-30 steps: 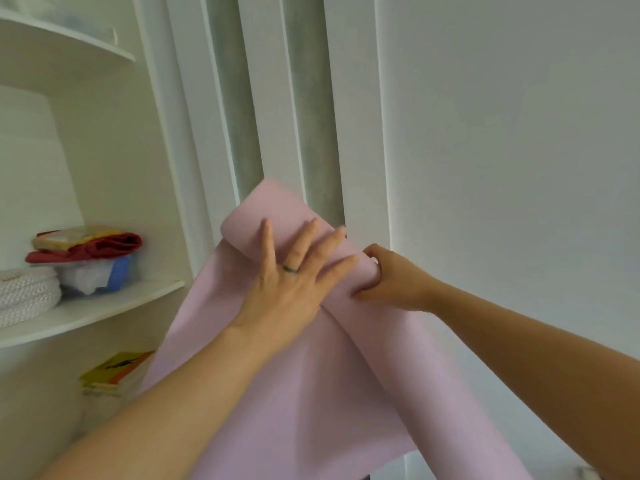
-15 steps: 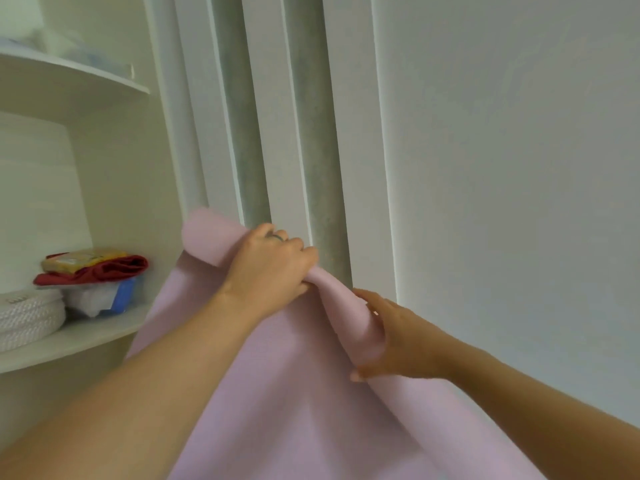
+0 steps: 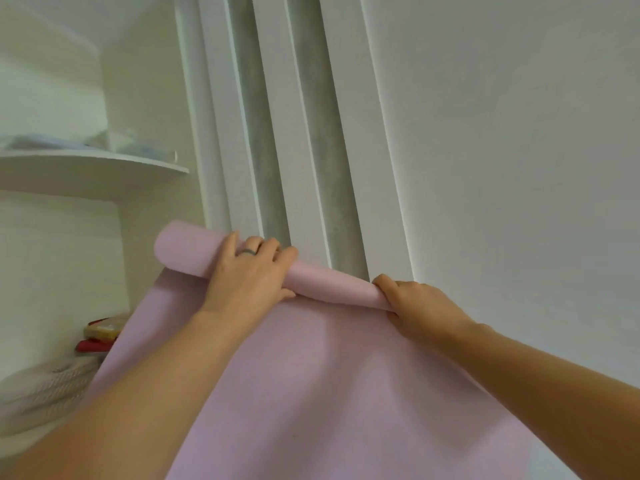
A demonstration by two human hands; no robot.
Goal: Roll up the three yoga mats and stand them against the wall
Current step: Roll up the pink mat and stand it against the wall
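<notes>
A pale pink yoga mat (image 3: pixel 339 382) hangs upright in front of me, its top edge curled over into a loose roll (image 3: pixel 188 249). My left hand (image 3: pixel 251 271), wearing a ring, is curled over the middle of that roll. My right hand (image 3: pixel 420 304) pinches the roll's right end between thumb and fingers. The unrolled length drops out of view below. Only this one mat is visible.
White wall (image 3: pixel 502 150) stands behind the mat at the right, with grey-green vertical panels (image 3: pixel 315 150) between white trim. Left are white shelves (image 3: pixel 90 164) holding coiled white rope (image 3: pixel 41 386), a red cloth (image 3: pixel 91 345) and a yellow packet (image 3: pixel 102 329).
The roll at the mat's top has levelled out and widened. My left hand went from flat on it to curled over it, and my right hand shifted to its right end. The view tilted upward.
</notes>
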